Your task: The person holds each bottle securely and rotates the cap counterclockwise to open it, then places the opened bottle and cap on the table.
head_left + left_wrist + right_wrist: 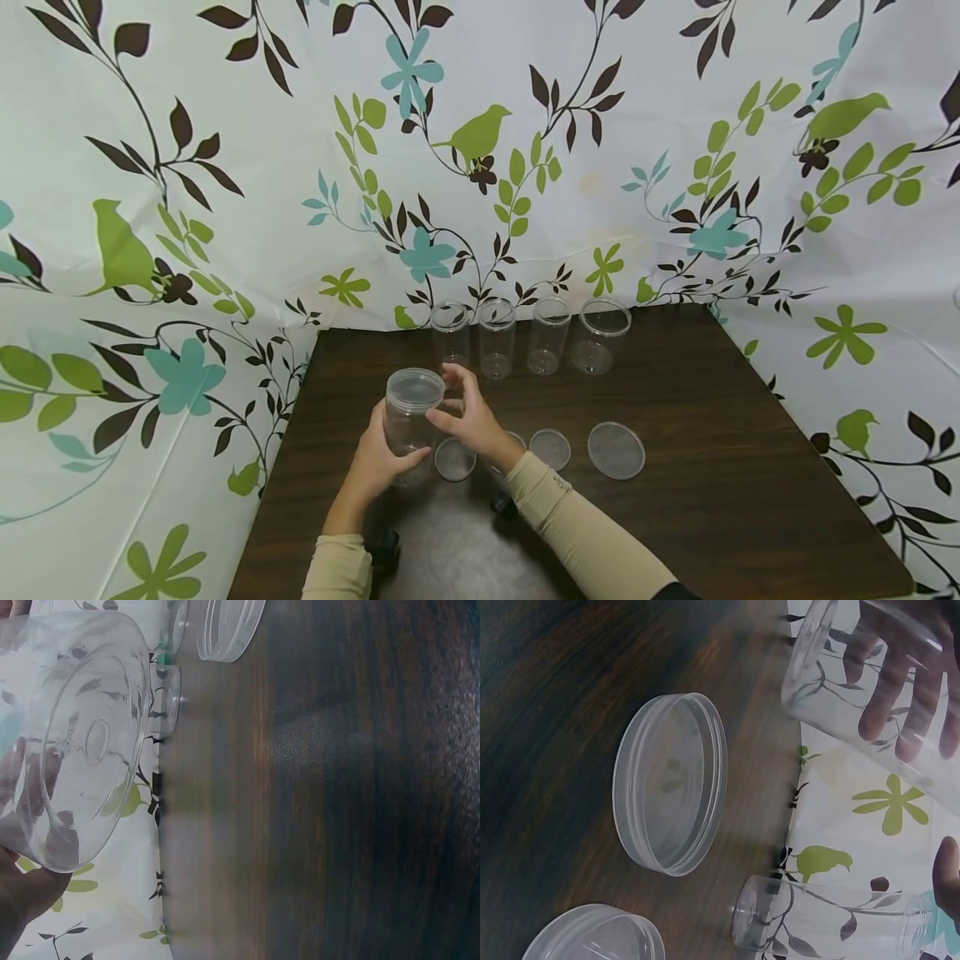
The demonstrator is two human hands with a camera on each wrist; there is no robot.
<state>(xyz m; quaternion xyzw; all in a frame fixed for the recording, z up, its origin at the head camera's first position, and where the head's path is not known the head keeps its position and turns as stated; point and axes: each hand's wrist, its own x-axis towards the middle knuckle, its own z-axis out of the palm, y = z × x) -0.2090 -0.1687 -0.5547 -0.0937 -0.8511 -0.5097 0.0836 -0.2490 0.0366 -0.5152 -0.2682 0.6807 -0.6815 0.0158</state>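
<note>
My left hand (380, 450) grips a clear plastic jar (408, 429) round its side, holding it raised over the left part of the table. A translucent lid (416, 387) sits on top of the jar. Beside that lid is my right hand (474, 419), its fingers spread and slightly bent, with the thumb near the jar's neck. In the left wrist view, the jar's round base (94, 742) is tilted toward the camera. The right wrist view shows the fingers (900, 697) of the left hand through the clear wall.
Several open clear jars (550, 337) stand in a row along the back edge, the widest (600, 342) at the right. Loose round lids lie in front: one (455, 459) near the held jar, another (550, 450) mid-table, a larger one (617, 450) to the right. Patterned sheeting (600, 167) surrounds the table.
</note>
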